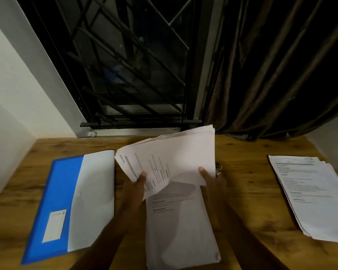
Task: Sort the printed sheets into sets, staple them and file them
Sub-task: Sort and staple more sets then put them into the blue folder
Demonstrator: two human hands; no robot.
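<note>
I hold a sheaf of printed sheets (pixel 172 156) lifted and tilted above the wooden desk (pixel 248 172). My left hand (pixel 136 187) grips its near left edge, thumb on top. My right hand (pixel 213 182) grips the near right edge, thumb on top, a ring on one finger. Beneath them a stack of printed sheets (pixel 180 227) lies flat at the desk's front centre. An open blue folder (pixel 66 207) with a white sheet (pixel 95 199) in it lies to the left. Another pile of printed sheets (pixel 312 193) lies at the right.
A small dark object (pixel 219 166) lies on the desk just behind my right hand, mostly hidden by the sheaf. A barred window (pixel 129 75) and a dark curtain (pixel 281 75) stand behind the desk. White walls close both sides.
</note>
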